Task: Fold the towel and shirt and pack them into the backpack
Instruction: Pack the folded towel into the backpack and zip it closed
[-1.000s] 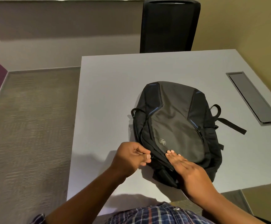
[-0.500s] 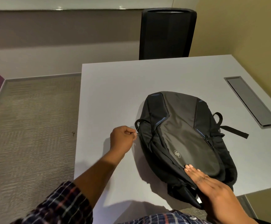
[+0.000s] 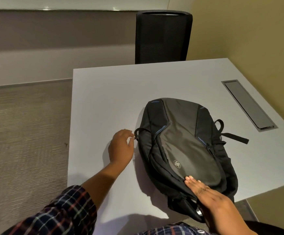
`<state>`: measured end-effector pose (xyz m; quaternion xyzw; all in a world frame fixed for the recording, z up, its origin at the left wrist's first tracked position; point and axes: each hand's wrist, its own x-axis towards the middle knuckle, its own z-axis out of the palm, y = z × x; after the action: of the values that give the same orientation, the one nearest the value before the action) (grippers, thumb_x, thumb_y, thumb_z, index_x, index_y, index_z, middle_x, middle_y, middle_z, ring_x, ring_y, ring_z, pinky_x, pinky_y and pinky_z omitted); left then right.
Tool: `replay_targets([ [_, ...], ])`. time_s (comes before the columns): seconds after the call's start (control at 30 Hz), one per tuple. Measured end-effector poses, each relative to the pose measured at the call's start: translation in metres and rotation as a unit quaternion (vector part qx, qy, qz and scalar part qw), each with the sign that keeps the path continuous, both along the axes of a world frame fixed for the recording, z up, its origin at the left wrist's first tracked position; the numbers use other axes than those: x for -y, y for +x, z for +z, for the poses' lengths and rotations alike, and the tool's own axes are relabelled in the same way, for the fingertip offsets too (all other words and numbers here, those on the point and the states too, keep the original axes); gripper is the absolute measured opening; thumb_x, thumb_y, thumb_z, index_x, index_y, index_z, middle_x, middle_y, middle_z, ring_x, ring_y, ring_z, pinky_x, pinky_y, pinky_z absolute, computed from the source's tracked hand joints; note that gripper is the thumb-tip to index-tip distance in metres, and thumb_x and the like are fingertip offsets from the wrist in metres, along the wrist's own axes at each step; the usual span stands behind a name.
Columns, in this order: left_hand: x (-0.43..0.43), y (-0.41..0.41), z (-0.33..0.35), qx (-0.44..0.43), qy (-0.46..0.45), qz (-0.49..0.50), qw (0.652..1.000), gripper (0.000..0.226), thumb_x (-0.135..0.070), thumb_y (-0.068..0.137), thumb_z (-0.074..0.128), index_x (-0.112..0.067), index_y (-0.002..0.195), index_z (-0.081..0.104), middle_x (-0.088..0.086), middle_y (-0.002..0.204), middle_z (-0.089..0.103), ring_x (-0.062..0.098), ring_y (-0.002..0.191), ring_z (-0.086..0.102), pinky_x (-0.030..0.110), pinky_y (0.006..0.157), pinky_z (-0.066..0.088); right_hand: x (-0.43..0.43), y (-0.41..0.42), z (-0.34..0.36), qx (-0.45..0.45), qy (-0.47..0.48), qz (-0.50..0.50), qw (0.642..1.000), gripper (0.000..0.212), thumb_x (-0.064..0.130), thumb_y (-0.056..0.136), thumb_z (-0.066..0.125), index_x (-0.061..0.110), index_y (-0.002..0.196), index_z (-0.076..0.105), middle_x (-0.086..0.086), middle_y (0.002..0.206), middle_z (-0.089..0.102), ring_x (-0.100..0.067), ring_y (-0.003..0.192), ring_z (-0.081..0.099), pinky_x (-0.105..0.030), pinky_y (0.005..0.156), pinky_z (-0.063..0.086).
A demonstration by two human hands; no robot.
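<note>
Whether the left hand (image 3: 121,148) pinches the tiny zipper pull (image 3: 134,137) at its fingertips is unclear. The black-and-grey backpack (image 3: 185,141) lies flat, right of that hand. The right hand (image 3: 210,199) presses on it with straight fingers, hiding its near end.

Black chair (image 3: 163,36) behind grey table (image 3: 112,99) with recessed metal hatch (image 3: 247,103).

Bare bench (image 3: 104,99) stretches left of and beyond the backpack (image 3: 185,141); a chair (image 3: 163,36) stands at the far edge, and a recessed metal plate (image 3: 249,106) lies to the right.
</note>
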<state>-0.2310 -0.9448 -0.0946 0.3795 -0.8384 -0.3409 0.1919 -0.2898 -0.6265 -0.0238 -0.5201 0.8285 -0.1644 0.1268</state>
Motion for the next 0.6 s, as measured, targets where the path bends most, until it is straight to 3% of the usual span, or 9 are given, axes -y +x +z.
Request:
replay_targets([
  [0.1, -0.023, 0.024, 0.012, -0.062, -0.097, -0.111, 0.987, 0.028, -0.035, 0.093, 0.060, -0.020, 0.116, 0.067, -0.002, 0.133, 0.059, 0.015, 0.129, 0.048, 0.031, 0.101, 0.042, -0.001, 0.005, -0.010, 0.000, -0.006, 0.012, 1.000, 0.070, 0.012, 0.088, 0.049, 0.035, 0.151, 0.029, 0.021, 0.154, 0.033, 0.005, 0.138, 0.033, -0.013, 0.112, 0.023],
  [0.23, -0.067, 0.061, 0.023, -0.186, -0.198, -0.338, 0.901, 0.067, -0.065, 0.087, 0.047, -0.013, 0.130, 0.053, 0.007, 0.145, 0.048, 0.024, 0.139, 0.039, 0.038, 0.110, 0.035, 0.011, 0.007, -0.009, 0.016, -0.066, 0.000, 0.998, 0.051, 0.010, 0.089, 0.056, 0.021, 0.139, 0.054, 0.013, 0.145, 0.049, 0.003, 0.133, 0.043, -0.018, 0.109, 0.034],
  [0.3, -0.086, 0.068, 0.029, -0.187, -0.231, -0.384, 0.874, 0.088, -0.075, 0.076, 0.054, -0.011, 0.135, 0.047, 0.008, 0.148, 0.045, 0.026, 0.140, 0.038, 0.042, 0.112, 0.035, 0.022, 0.006, 0.000, 0.034, -0.098, -0.007, 0.995, 0.047, 0.017, 0.092, 0.051, 0.019, 0.138, 0.054, 0.010, 0.142, 0.052, 0.001, 0.132, 0.046, -0.019, 0.108, 0.038],
  [0.37, -0.094, 0.064, 0.034, -0.163, -0.242, -0.388, 0.874, 0.098, -0.076, 0.071, 0.060, -0.010, 0.141, 0.041, 0.007, 0.152, 0.039, 0.026, 0.142, 0.034, 0.042, 0.116, 0.028, 0.032, 0.003, 0.013, 0.049, -0.121, -0.018, 0.991, 0.047, 0.021, 0.092, 0.050, 0.020, 0.139, 0.053, 0.010, 0.140, 0.054, 0.000, 0.131, 0.047, -0.018, 0.107, 0.038],
  [0.4, -0.093, 0.059, 0.036, -0.157, -0.250, -0.381, 0.876, 0.096, -0.072, 0.075, 0.063, -0.010, 0.143, 0.037, 0.006, 0.153, 0.036, 0.026, 0.143, 0.031, 0.042, 0.117, 0.026, 0.037, 0.002, 0.020, 0.055, -0.133, -0.025, 0.989, 0.046, 0.022, 0.093, 0.050, 0.021, 0.138, 0.053, 0.010, 0.139, 0.055, 0.001, 0.130, 0.048, -0.018, 0.107, 0.039],
  [0.47, -0.087, 0.044, 0.043, -0.160, -0.271, -0.366, 0.876, 0.074, -0.042, 0.087, 0.066, -0.012, 0.145, 0.034, 0.004, 0.154, 0.035, 0.025, 0.145, 0.029, 0.043, 0.116, 0.028, 0.045, 0.001, 0.031, 0.058, -0.156, -0.041, 0.985, 0.044, 0.019, 0.094, 0.053, 0.022, 0.137, 0.055, 0.011, 0.137, 0.058, 0.001, 0.127, 0.051, -0.019, 0.104, 0.042],
  [0.53, -0.083, 0.026, 0.059, -0.188, -0.250, -0.360, 0.879, 0.057, -0.011, 0.086, 0.056, -0.012, 0.142, 0.044, 0.003, 0.149, 0.044, 0.020, 0.142, 0.033, 0.043, 0.115, 0.031, 0.052, -0.002, 0.043, 0.057, -0.175, -0.063, 0.981, 0.044, 0.019, 0.094, 0.055, 0.023, 0.138, 0.056, 0.013, 0.133, 0.061, 0.003, 0.122, 0.055, -0.021, 0.099, 0.048],
  [0.6, -0.081, 0.006, 0.077, -0.231, -0.212, -0.345, 0.885, 0.053, 0.001, 0.082, 0.046, -0.010, 0.132, 0.058, 0.001, 0.138, 0.056, 0.015, 0.137, 0.042, 0.041, 0.112, 0.036, 0.056, -0.011, 0.058, 0.054, -0.187, -0.081, 0.977, 0.045, 0.034, 0.097, 0.050, 0.026, 0.141, 0.051, 0.016, 0.134, 0.060, 0.004, 0.121, 0.055, -0.025, 0.097, 0.049],
])
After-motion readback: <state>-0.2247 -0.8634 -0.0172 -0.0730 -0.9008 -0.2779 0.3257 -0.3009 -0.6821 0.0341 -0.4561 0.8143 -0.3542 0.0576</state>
